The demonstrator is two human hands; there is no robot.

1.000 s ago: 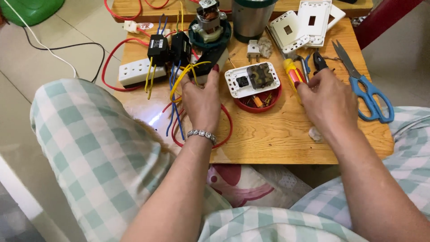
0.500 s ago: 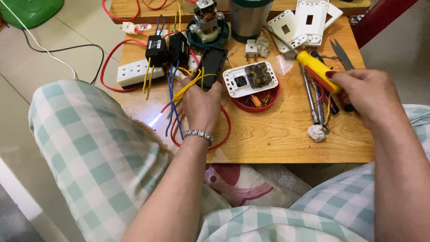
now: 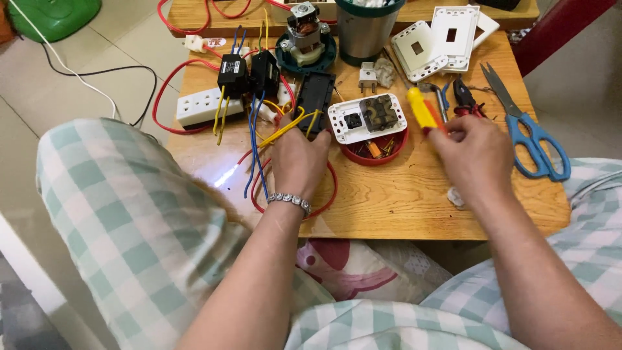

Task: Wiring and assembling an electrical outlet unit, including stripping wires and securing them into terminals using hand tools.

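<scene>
Gripping a yellow-handled screwdriver [image 3: 422, 109], the right hand [image 3: 476, 159] had lifted it off the desk [image 3: 402, 194] since a second earlier, fingers closed around it. The left hand [image 3: 299, 159] stayed pressed, fingers curled, on yellow wires [image 3: 285, 129] beside the white switch plate [image 3: 367, 117].

Single head-worn view, no second view to overlap. Looks steeply down from above the person's lap, facing forward over the checked-trouser knees onto the small cluttered wooden table [image 3: 402, 201]. Close range; tiled floor visible far left.
</scene>
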